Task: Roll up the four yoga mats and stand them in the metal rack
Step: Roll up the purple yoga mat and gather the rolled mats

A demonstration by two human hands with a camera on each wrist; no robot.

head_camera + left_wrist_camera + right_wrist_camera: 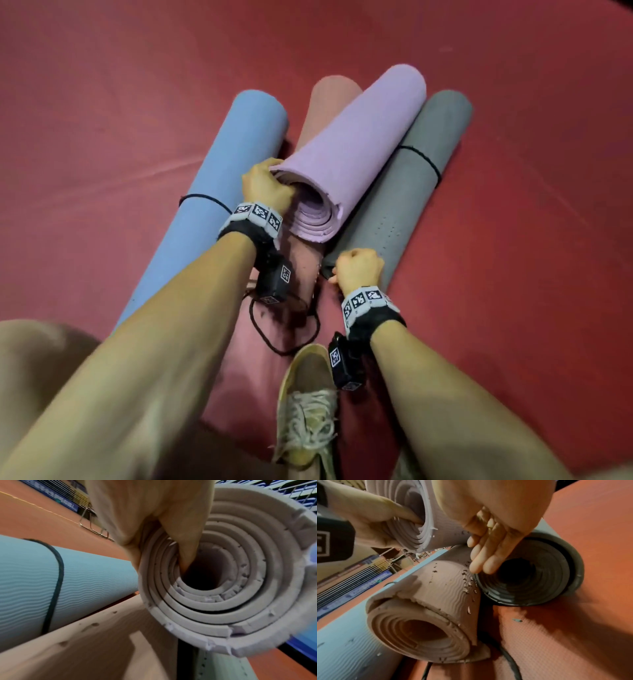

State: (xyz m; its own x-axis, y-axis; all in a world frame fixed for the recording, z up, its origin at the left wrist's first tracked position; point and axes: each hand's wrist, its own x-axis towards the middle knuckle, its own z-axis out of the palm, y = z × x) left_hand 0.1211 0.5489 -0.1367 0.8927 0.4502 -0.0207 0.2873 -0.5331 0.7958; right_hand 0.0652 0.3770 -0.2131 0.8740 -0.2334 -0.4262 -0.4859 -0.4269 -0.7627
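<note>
Four rolled mats lie side by side on the red floor. The blue mat (219, 178) is at the left and the grey mat (411, 192) at the right, each with a black band around it. The pink mat (329, 99) lies between them. My left hand (270, 185) grips the near end of the purple mat (359, 144), thumb (187, 547) inside the roll, holding that end raised above the pink mat (428, 628). My right hand (358, 269) hovers at the near end of the grey mat (530, 574), fingers (481, 561) pointing down and holding nothing.
A loose black cord loop (284, 329) lies on the floor by the pink mat's near end. My shoe (308, 404) stands just behind it. A metal wire frame (96, 530) sits on the floor beyond the blue mat (85, 581). Red floor surrounds the mats.
</note>
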